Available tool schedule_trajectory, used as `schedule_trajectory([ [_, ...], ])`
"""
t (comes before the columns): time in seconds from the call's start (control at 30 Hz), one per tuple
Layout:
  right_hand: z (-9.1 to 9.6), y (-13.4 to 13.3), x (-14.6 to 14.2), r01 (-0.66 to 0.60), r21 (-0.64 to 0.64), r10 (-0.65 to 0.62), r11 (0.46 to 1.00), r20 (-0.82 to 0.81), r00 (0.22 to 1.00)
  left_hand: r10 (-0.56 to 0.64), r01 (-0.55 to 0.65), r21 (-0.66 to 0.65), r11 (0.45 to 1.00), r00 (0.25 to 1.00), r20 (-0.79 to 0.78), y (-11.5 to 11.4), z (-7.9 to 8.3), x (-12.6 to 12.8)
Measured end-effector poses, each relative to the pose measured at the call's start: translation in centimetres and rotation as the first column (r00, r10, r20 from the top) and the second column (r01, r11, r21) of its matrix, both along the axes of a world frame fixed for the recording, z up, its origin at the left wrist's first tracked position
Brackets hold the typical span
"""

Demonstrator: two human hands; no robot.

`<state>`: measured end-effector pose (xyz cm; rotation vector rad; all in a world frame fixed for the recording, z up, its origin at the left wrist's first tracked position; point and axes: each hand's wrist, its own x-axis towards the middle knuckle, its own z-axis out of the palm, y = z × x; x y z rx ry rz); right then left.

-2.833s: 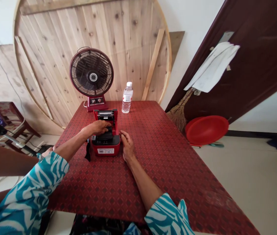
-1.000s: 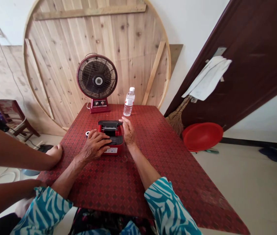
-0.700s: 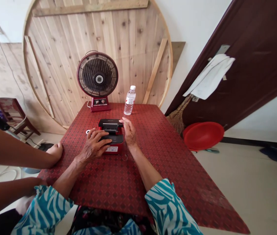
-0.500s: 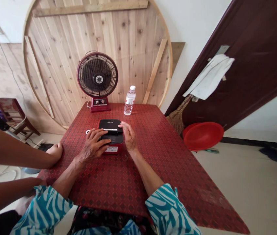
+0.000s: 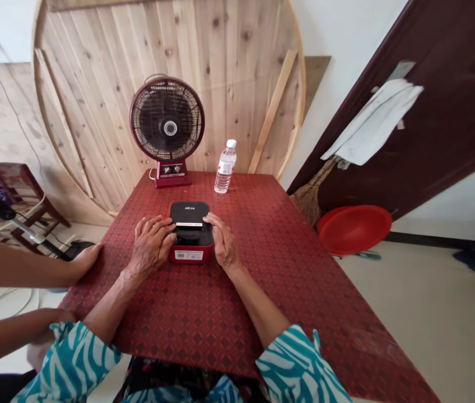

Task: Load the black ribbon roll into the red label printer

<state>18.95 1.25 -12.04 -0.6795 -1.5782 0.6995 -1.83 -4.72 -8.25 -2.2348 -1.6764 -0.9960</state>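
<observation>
A small red printer with a black lid (image 5: 190, 230) sits mid-table on the red patterned tablecloth (image 5: 262, 240), its lid down flat. My left hand (image 5: 150, 247) rests against the printer's left side, fingers spread, fingertips touching the lid's edge. My right hand (image 5: 224, 240) lies flat along the printer's right side, fingers stretched out. Neither hand holds anything.
A red table fan (image 5: 167, 130) and a clear water bottle (image 5: 224, 167) stand at the table's far end before a round wooden board. Another person's hand (image 5: 84, 260) rests on the table's left edge. A red basin (image 5: 354, 228) lies on the floor at right, beside a dark door.
The printer's lid, upright earlier, has come down and is now closed flat. My left hand slid from the printer's front to its left side; my right hand settled beside it.
</observation>
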Motion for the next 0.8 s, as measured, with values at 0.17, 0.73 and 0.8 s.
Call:
schedule_trajectory([
  [0.17,-0.2,0.0,-0.8,-0.001,-0.041,0.0,0.999,-0.028,1.0,-0.015,0.014,0.007,1.0,0.944,0.329,0.4,-0.5,0.1],
  [0.73,1.4,-2.0,11.7,-0.04,-0.729,-0.49,0.684,-0.499,0.715,0.099,0.112,-0.233,0.966,0.67,0.735,-1.5,-1.1,-2.1],
  [0.8,2.2,-1.4,12.1,-0.055,-0.773,-0.513,0.632,-0.471,0.718,0.07,0.089,-0.198,0.976,0.734,0.675,-1.4,-1.6,-2.1],
])
